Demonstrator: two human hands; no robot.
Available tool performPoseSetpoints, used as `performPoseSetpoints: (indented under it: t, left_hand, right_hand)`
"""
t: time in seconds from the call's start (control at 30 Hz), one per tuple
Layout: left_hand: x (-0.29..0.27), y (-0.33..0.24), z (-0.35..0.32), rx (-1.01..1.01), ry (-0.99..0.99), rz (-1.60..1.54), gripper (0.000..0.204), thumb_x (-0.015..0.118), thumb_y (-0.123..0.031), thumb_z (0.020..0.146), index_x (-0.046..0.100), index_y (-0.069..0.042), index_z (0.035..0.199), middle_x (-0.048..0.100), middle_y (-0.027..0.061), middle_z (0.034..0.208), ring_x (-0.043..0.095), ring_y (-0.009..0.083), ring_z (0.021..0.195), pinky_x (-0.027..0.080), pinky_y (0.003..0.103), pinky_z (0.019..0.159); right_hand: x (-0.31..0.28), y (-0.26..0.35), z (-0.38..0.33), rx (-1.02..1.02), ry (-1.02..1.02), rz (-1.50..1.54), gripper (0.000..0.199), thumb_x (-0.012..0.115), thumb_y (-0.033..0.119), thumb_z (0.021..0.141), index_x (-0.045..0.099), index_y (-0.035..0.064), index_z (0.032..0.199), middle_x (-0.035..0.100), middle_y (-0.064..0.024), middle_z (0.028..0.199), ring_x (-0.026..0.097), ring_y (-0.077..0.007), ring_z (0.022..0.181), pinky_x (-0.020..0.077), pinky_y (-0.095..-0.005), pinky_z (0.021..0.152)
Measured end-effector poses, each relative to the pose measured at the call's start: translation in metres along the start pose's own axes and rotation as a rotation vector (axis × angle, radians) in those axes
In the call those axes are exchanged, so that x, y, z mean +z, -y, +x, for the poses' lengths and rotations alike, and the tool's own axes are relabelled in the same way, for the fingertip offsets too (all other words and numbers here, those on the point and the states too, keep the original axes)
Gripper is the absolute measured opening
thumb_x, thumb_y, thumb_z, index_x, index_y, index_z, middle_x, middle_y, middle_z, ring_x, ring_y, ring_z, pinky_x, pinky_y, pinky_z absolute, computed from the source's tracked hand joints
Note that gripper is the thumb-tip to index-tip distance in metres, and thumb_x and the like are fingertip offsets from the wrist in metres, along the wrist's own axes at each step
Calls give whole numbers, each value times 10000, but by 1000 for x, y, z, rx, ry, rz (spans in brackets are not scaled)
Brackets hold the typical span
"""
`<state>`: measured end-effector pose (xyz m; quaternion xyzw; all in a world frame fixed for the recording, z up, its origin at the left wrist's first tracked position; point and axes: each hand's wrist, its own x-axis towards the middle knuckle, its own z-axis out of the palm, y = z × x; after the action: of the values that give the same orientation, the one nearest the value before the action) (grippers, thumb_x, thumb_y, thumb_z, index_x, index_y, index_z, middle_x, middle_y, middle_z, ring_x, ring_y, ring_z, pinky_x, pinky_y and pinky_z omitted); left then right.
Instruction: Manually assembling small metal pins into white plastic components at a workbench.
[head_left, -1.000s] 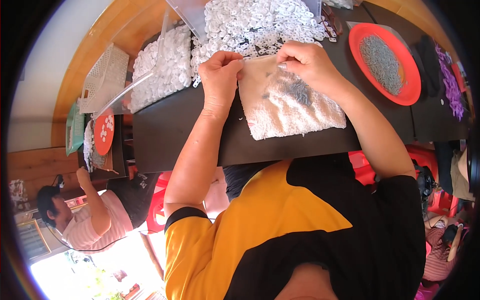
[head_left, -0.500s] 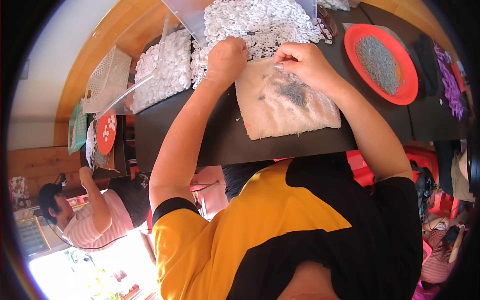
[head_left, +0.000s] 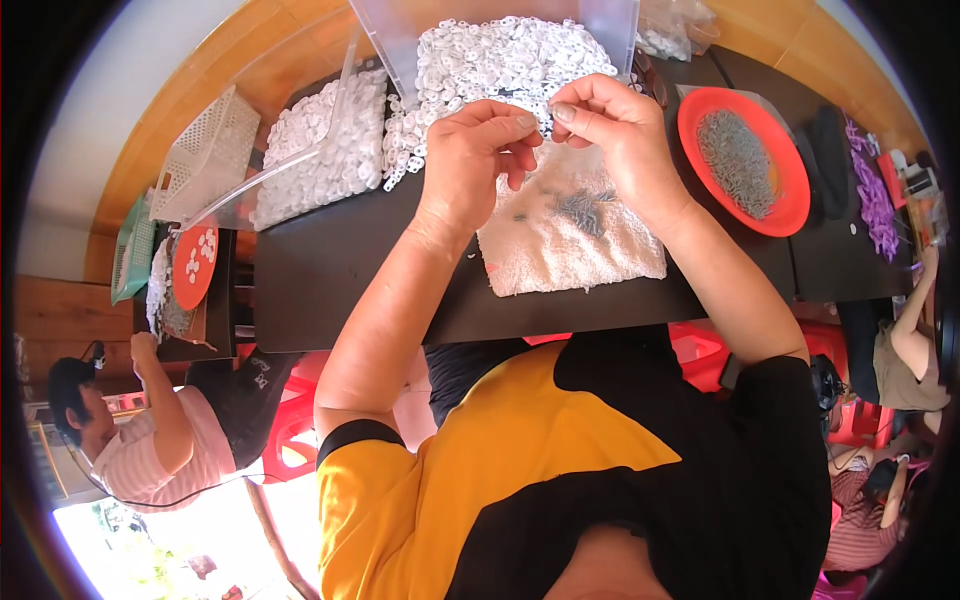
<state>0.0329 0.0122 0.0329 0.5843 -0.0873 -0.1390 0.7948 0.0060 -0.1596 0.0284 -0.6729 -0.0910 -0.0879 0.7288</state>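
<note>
Currently, in the head view, I have loose white pieces (head_left: 540,60) just beyond both hands, spilling from a clear bin (head_left: 388,45); more white pieces are heaped left of my left hand (head_left: 462,170). A red plate (head_left: 795,205) of slim grey pins (head_left: 735,160) sits right of my right hand (head_left: 630,145). The hands partly cover a pale cloth (head_left: 580,262) on the desk (head_left: 335,285). Its grey pieces (head_left: 582,212) lie below and between them, at mixed angles, sharing no clear long axis. Each thumb draws close to its forefinger, fingertips nearly meeting; I cannot tell what they pinch.
</note>
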Motion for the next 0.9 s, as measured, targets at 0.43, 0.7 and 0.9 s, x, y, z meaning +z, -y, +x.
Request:
performPoseSetpoints:
  t: [0.43, 0.7, 0.9]
  left_hand:
    - [-5, 24, -2, 299, -173, 247, 136, 723, -36, 816, 631, 10, 906, 647, 53, 787, 577, 101, 645, 460, 244, 555]
    - [-9, 36, 4, 782, -141, 747, 194, 785, -68, 755, 622, -35, 856, 575, 60, 770, 588, 167, 618, 489, 286, 558]
    - [-6, 39, 0, 386, -53, 567, 80, 662, -73, 866, 639, 1, 884, 621, 44, 754, 570, 119, 632, 453, 243, 572]
  right_hand:
    - [15, -7, 11, -61, 64, 7, 35, 584, 5, 896, 606, 9, 923, 609, -10, 838, 555, -72, 772, 462, -224, 688]
    - [12, -16, 8, -77, 15, -97, 38, 619, 8, 871, 630, 1, 907, 627, -9, 786, 542, -56, 698, 444, -214, 624]
    - [12, -18, 5, -16, 11, -68, 50, 631, 25, 866, 644, -3, 906, 634, -12, 786, 546, -53, 710, 447, -210, 642]
